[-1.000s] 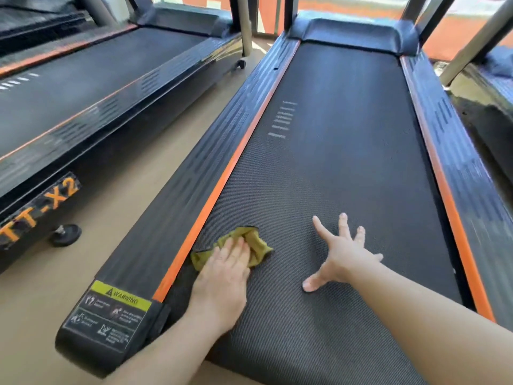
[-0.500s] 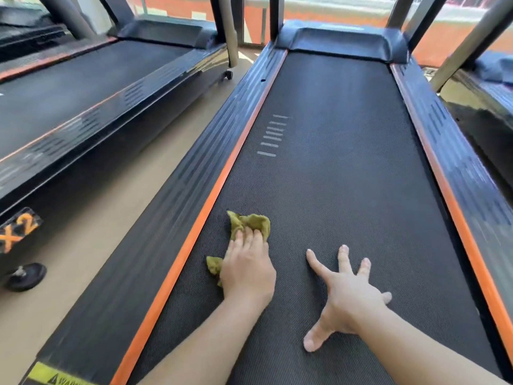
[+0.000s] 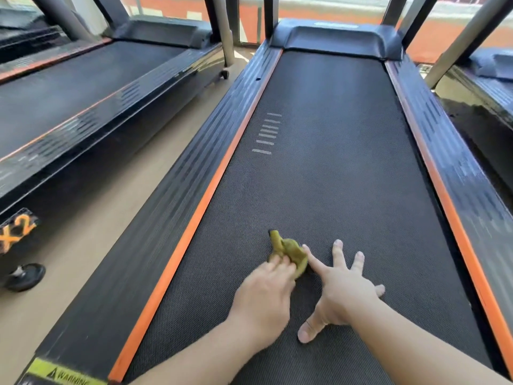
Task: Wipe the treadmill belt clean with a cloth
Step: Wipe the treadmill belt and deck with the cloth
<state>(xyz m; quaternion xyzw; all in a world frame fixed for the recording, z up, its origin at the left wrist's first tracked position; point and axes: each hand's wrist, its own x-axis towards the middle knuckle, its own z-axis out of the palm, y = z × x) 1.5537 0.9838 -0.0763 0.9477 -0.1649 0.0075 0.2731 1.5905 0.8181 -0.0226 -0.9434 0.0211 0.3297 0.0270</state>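
**Cloth pushed toward the belt's middle, hands now side by side**

Nearest the camera, 2 bare forearms reach in from the bottom edge onto the treadmill belt (image 3: pixel 333 168). The left hand (image 3: pixel 263 298) lies palm down, its fingers curled over the rear of a bunched olive-green cloth (image 3: pixel 290 252) and pressing it to the belt. The right hand (image 3: pixel 342 294) is flat and released, fingers splayed wide, thumb planted near the belt's rear edge; it grasps nothing. Its index finger touches the cloth's right side.

Compared with 0.5 s ago, the cloth has travelled rightward, away from the left orange strip (image 3: pixel 194 218) and into the middle of the belt, and it is more tightly wadded. The left hand has followed it, closing the gap to the right hand, which has kept its braced pose.

Further up, a set of short pale lines (image 3: pixel 268 133) marks the belt near its left edge. The right orange strip (image 3: pixel 433 173) borders the other side. At the far end sits the dark motor cover (image 3: pixel 336 37). A second treadmill (image 3: pixel 91 87) stands to the left, across a strip of tan floor (image 3: pixel 83 245).
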